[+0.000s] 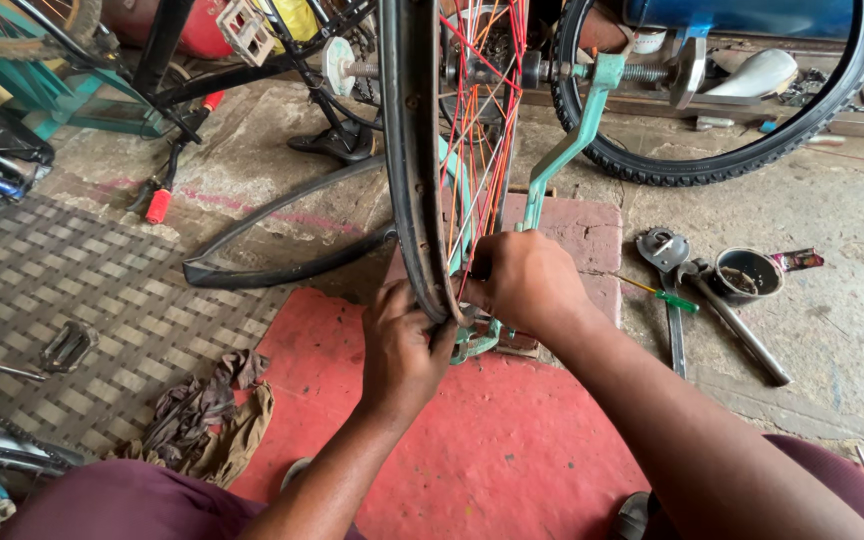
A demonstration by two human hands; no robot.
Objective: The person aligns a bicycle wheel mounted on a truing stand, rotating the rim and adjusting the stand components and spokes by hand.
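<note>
Gripping the dark steel bicycle wheel rim [414, 180] at its lowest point, the left hand [402, 345] is closed around its edge; the right hand [530, 285] is curled tight among the orange and red spokes [480, 150], whatever it pinches hidden. The rim stands bare, mounted in the teal frame [562, 165]; a black tyre [282, 240] lies off beside it. Refitting appears outstanding. Wrenches [674, 290] crowd the right; the red mat [472, 450] ahead offers room.

Orange-red spokes [482, 150], teal frame [572, 140], red mat [472, 450], checked mat [72, 290].
</note>
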